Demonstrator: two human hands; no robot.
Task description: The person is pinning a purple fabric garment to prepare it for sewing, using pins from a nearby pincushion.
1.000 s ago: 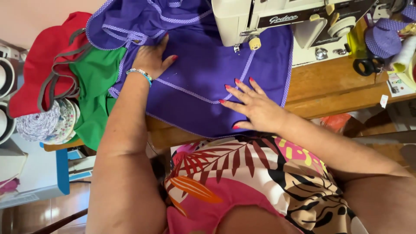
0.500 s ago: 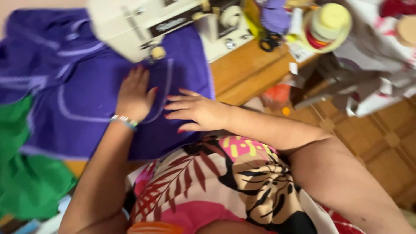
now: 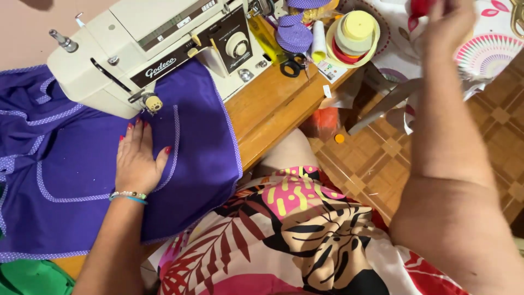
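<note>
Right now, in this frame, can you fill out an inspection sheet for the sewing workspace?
Surface: wooden table, mostly covered at its left end.
Job's things: purple fabric with dotted trim spread flat under the cream sewing machine.
Clutter: black scissors, yellow and purple spools and tape rolls behind the machine; green cloth at lower left.
Hands: left hand flat on the purple fabric beside the needle area; right hand raised at the top right, blurred, cannot tell what it holds.
Cables: nothing seen.
Surroundings: patterned wood floor, floral cloth at upper right.
</note>
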